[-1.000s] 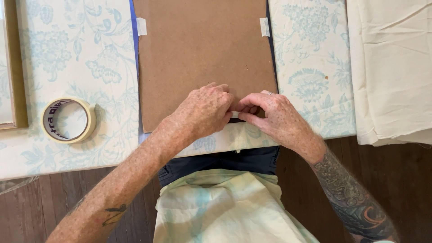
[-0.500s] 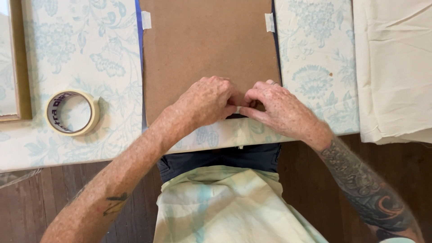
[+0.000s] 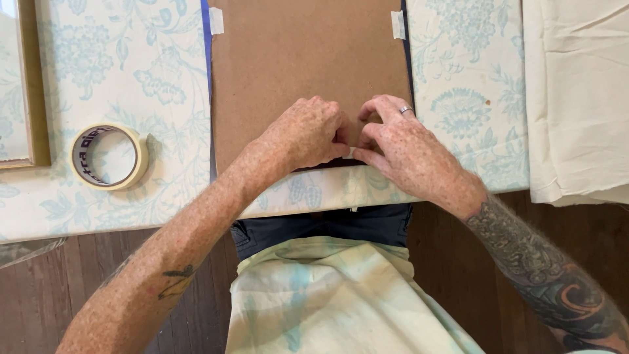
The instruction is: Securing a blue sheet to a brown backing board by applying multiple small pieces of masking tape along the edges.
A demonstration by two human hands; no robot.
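Both hands, left hand (image 3: 306, 134) and right hand (image 3: 403, 147), pinch a small tape piece (image 3: 352, 152) at backing board's (image 3: 308, 59) 6 o'clock edge. Risk: tape folding onto itself, sticking crooked.

Roll of masking tape (image 3: 109, 157) lies flat on the surface (image 3: 131, 78), well out past the left hand, apart from it. Surface covered in pale cloth with blue-green floral print. Beyond the roll, farther out the same way, a wooden picture frame (image 3: 33, 85) runs off the picture edge. Out past the right hand, folded cream fabric (image 3: 576, 98) overhangs the surface edge. Dark wood floor (image 3: 39, 295) below, nearer than both wrists.
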